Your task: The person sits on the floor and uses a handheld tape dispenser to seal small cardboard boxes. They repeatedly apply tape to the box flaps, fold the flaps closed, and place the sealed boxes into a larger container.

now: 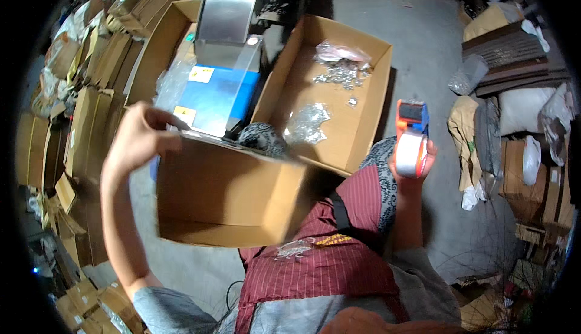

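My left hand [142,137] grips the upper edge of a cardboard box [209,179] between thumb and fingers. The box is tipped so its bare inside shows, and its right side is blurred. Out to the right, my right hand [428,159] is closed round a tape dispenser [413,122] with an orange and blue body and a wide roll of tape. Beyond the tipped box stands a blue machine [212,99] with a metal top and yellow labels. To its right, an open carton [376,82] holds clear plastic bags and small shiny parts.
Stacked cardboard boxes [91,128] line the left side. At right lie dark flattened cardboard [505,55], brown paper [466,134], a white sack [526,109] and more cartons [514,167]. Grey concrete floor [363,7] runs between them. A burgundy apron [315,273] covers my lap.
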`<state>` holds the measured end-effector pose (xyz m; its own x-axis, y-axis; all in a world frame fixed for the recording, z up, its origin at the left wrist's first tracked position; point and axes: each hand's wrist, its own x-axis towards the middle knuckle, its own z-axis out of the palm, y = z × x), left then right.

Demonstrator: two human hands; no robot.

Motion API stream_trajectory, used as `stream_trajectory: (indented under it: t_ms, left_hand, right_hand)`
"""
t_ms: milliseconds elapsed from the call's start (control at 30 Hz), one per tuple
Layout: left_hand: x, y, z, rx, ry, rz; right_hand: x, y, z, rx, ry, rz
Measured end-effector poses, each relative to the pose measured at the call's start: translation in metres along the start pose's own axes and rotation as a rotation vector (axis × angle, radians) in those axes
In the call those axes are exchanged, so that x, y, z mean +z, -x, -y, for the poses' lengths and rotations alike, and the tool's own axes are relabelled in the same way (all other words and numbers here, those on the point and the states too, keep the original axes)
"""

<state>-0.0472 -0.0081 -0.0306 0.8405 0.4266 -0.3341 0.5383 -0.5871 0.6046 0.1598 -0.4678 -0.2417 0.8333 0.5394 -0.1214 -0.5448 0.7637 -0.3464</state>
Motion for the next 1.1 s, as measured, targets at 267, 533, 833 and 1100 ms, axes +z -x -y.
stream_trajectory:
  t_ms: [267,533,833,1100]
  left_hand:
    - [-0.061,-0.066,-0.017,0.312,-0.293,-0.073]
    - [0.008,-0.076,-0.008,0.303,-1.123,-0.55]
    - [0.098,-0.042,0.036,0.349,0.085,0.157]
    - [0.088,-0.032,0.026,-0.008,1.054,0.858]
  right_hand:
    - [0.026,-0.019,-0.059,0.417,-0.159,0.275]
    - [0.097,-0.018,-0.1,0.406,0.088,0.312]
    - [0.099,-0.018,-0.108,0.304,0.189,0.438]
    - [0.146,0.008,-0.13,-0.187,0.877,0.235]
